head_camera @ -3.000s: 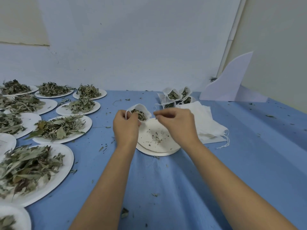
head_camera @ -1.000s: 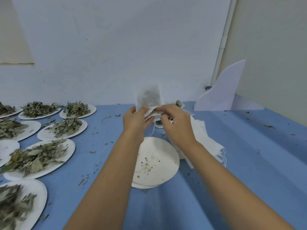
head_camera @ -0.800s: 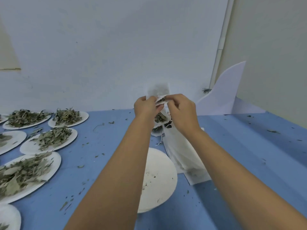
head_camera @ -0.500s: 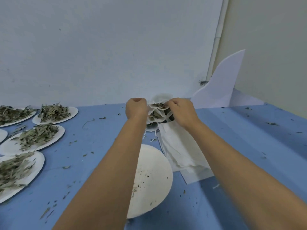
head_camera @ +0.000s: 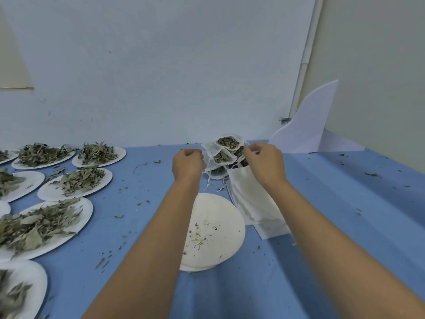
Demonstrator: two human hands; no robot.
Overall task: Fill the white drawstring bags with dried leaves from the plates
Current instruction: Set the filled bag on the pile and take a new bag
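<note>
Several white drawstring bags (head_camera: 226, 149) stuffed with dried leaves stand in a cluster at the back of the blue table. My left hand (head_camera: 188, 166) pinches the left edge of a filled bag in this cluster. My right hand (head_camera: 264, 166) pinches at the cluster's right edge; exactly what its fingertips grip is hidden. A stack of flat empty bags (head_camera: 250, 201) lies just below the right hand. An empty white plate (head_camera: 213, 229) with a few crumbs sits between my forearms. Plates heaped with dried leaves (head_camera: 78, 180) line the left side.
A white wall stands right behind the bags. A curved white board (head_camera: 308, 125) leans at the back right corner. Leaf bits are scattered over the blue table cover (head_camera: 345, 203). More leaf plates (head_camera: 36, 226) crowd the near left.
Both hands carried a filled bag from above the empty plate up and away, then lowered it onto the cluster at the back. The view shifted forward with them.
</note>
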